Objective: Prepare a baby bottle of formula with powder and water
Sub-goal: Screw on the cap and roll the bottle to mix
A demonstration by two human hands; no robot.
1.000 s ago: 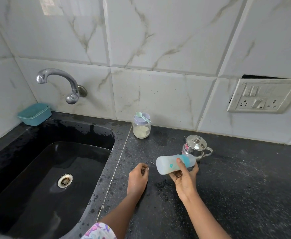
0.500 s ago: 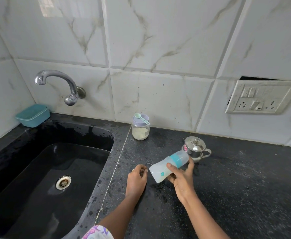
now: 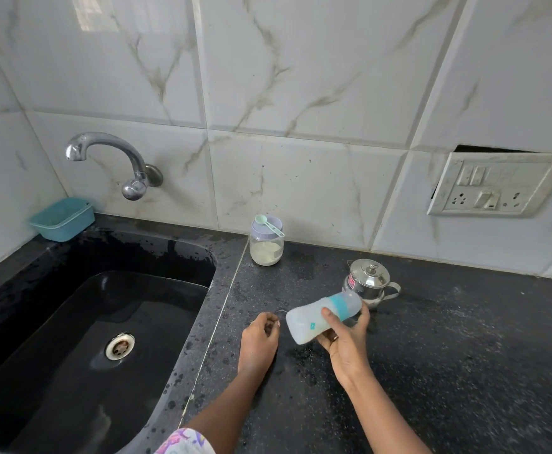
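Right of the sink [image 3: 157, 309], the black speckled counter [image 3: 464, 371] runs wide and flat, with lots of bare room on the side far from the sink. A thin pale line marks the edge where the sink's rim meets the counter, and the left hand [image 3: 258, 339] sits just past that line. Its fingers are curled in on the counter, and one cannot tell if they hold something. The right hand [image 3: 346, 342] is next to it, farther from the sink. It grips the baby bottle [image 3: 314, 321] round its middle, up off the counter.

The bottle is cloudy plastic with a teal band near the top. It is tipped, with the top end high and pointing away from the sink and the bottom end low near the left hand. A shiny round steel pot [image 3: 368, 280] stands just behind the bottle's top. Back by the wall, near the sink's corner, stands a see-through jar [image 3: 266, 250] with pale powder in it and a little green scoop [image 3: 269, 223] lying on its lid. The sink is black and wet, with rounded corners.

A second ago the bottle lay almost flat; now its top end is higher. The left hand has stayed put.
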